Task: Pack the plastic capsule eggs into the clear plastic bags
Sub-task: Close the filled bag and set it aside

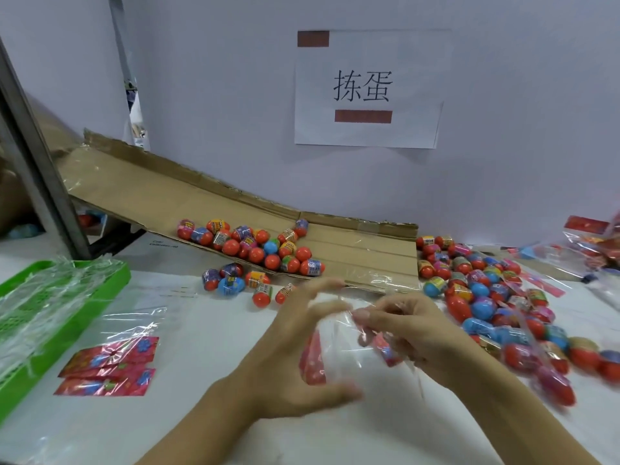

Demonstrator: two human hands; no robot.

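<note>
A: Backdrop is a pale lavender-white wall (235,78) with a paper sign (367,88) stuck on it, two black characters, two brown bars.

B: Noted. Grey metal post (37,169) leans at left; white worktop (214,347) below, evenly lit.

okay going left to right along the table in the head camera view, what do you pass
green tray → pink header cards → left hand → clear bag held between both hands → right hand → big pile of capsule eggs → filled bags at the far right edge.
</note>
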